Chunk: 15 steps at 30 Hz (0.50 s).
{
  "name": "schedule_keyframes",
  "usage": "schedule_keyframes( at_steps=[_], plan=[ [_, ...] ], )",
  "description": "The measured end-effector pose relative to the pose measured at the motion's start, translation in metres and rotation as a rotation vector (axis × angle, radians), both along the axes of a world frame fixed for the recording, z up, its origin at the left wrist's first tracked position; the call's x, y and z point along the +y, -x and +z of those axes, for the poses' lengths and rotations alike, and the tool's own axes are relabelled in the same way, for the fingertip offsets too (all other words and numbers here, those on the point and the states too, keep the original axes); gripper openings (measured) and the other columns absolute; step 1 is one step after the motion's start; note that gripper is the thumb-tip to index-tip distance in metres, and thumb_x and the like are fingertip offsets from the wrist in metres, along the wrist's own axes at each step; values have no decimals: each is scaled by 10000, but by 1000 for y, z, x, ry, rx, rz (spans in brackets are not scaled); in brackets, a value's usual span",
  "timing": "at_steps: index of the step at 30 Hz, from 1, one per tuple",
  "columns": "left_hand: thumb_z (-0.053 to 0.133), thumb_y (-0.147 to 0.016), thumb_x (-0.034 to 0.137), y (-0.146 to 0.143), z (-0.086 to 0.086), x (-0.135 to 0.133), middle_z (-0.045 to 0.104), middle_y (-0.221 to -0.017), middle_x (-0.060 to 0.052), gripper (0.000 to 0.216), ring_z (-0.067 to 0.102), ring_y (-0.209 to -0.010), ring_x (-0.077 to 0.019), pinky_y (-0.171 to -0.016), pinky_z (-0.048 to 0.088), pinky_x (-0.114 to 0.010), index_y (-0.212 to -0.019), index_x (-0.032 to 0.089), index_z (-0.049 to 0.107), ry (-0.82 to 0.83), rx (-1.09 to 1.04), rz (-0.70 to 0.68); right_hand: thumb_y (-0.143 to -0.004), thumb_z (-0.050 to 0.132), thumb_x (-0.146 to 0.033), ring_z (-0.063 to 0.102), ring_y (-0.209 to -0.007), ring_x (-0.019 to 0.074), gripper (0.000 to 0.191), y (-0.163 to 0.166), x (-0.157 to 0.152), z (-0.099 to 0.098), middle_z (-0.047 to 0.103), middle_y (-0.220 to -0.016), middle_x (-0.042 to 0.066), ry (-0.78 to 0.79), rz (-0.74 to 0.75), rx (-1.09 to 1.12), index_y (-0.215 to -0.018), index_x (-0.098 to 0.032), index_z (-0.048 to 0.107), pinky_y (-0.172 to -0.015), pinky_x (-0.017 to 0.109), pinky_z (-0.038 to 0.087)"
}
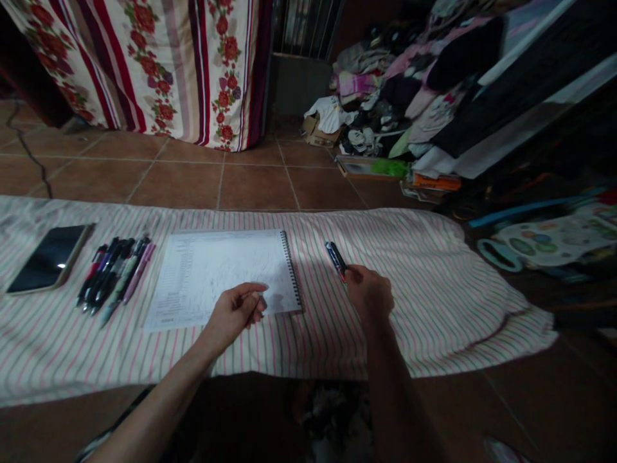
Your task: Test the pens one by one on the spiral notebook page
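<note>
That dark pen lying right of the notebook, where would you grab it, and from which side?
Pinch the pen across its slim barrel near the close end, coming from the near right, where the right hand is. It lies flat on the striped cloth, angled away, clear of the notebook.

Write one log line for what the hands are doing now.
left hand: curled on white spiral-bound notebook | right hand: holds dark pen | under both: pink-striped cloth

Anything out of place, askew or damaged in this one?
Nothing spilled or damaged on the striped cloth. One dark pen lies alone right of the white spiral notebook, at the fingertips of the right hand, apart from the row of pens at left. A crack runs across the brown floor tiles far left.
</note>
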State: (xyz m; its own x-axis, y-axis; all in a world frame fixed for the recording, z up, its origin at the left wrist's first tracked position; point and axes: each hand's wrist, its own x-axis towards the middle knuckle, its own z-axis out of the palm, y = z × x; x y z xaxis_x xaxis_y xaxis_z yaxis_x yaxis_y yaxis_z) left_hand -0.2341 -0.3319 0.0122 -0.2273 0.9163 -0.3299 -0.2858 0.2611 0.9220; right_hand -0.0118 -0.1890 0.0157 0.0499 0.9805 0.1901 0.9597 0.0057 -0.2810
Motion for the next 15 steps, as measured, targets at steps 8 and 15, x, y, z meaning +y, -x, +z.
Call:
schedule_keyframes(
  at_steps=[8,15],
  plan=[
    [585,-737,327,7,-7,1,583,-621,-6,289,489,-480,-80,-437,313,-202,-944,128,619,-49,44,90,-787,475,-219,580,-812,221,257,20,3,-8,691,-865,108,-356,233,117,-921,-129,675,-811,344,381],
    [447,-816,235,42,10,-7,648,-873,-67,282,584,-725,-172,-669,430,-287,-978,190,673,-96,986,147,-843,445,-214,556,-922,216,245,71,-17,-6,675,-933,100,-370,448,164,-952,-138,651,-894,347,370]
  ],
)
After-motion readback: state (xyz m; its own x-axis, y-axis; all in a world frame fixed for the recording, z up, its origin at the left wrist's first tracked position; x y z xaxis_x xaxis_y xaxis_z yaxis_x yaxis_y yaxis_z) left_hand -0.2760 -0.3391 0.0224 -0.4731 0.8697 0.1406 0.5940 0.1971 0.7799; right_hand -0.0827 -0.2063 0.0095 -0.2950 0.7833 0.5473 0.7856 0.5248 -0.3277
